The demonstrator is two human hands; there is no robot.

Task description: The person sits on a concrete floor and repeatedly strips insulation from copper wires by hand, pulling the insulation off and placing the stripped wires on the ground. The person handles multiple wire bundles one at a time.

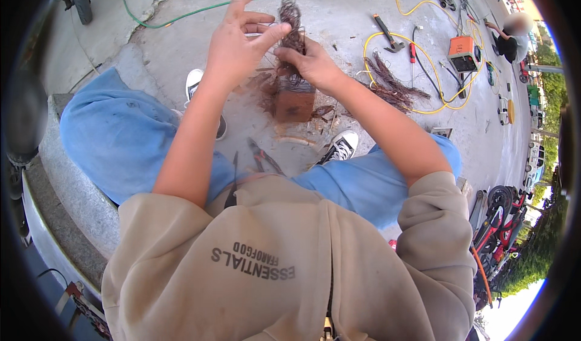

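One wire bundle, long axis fore-and-aft, pointing forward

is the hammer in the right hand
No, the hammer lies on the concrete ground, while the right hand holds a bundle of thin dark strands.

The left forearm and right forearm are stretched toward the upper middle of the frame. The left hand is raised, fingers spread; the right hand is held lower, its partly hidden fingers seemingly curled inward.
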